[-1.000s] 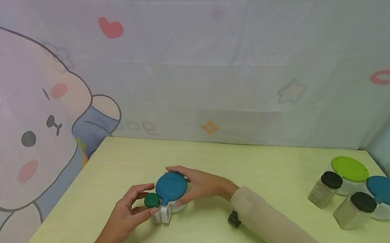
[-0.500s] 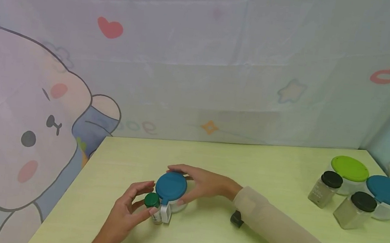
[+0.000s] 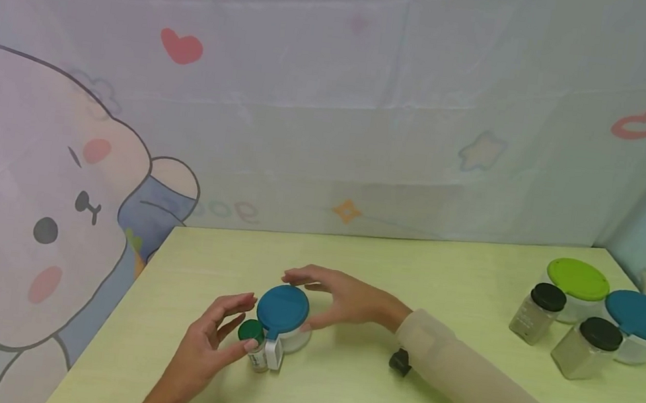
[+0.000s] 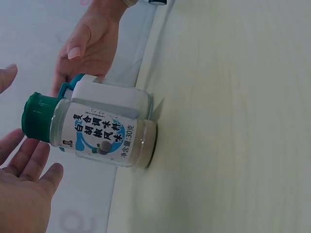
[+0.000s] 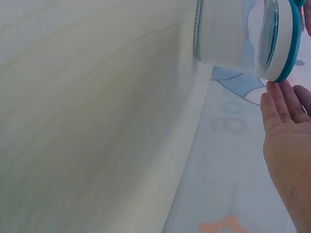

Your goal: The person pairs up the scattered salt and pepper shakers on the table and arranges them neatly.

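Note:
A clear seasoning bottle point(image 3: 258, 356) with a green cap and a printed label stands upright on the table, pale powder at its base. Right beside it is a clear jar point(image 3: 296, 341) with a blue flip lid and a white handle. My left hand point(image 3: 201, 340) is around the bottle's left side, fingers spread loosely. In the left wrist view the thumb is apart from the green cap point(image 4: 39, 116) and the fingers lie near it. My right hand point(image 3: 350, 301) is at the jar's right, fingers extended; the right wrist view shows fingertips right at the blue-edged lid point(image 5: 290, 43).
At the table's right side stand two black-capped square jars point(image 3: 535, 319) point(image 3: 583, 354), a green-lidded jar point(image 3: 579, 280) and another blue-lidded jar point(image 3: 643, 318). A small black object point(image 3: 400, 362) shows under the right sleeve. A cartoon-printed curtain point(image 3: 333, 109) hangs behind the table.
My right hand has let go of the blue-lidded jar and drawn back to the right. My left hand has loosened slightly to the left of the bottle. Jar and bottle stay put.

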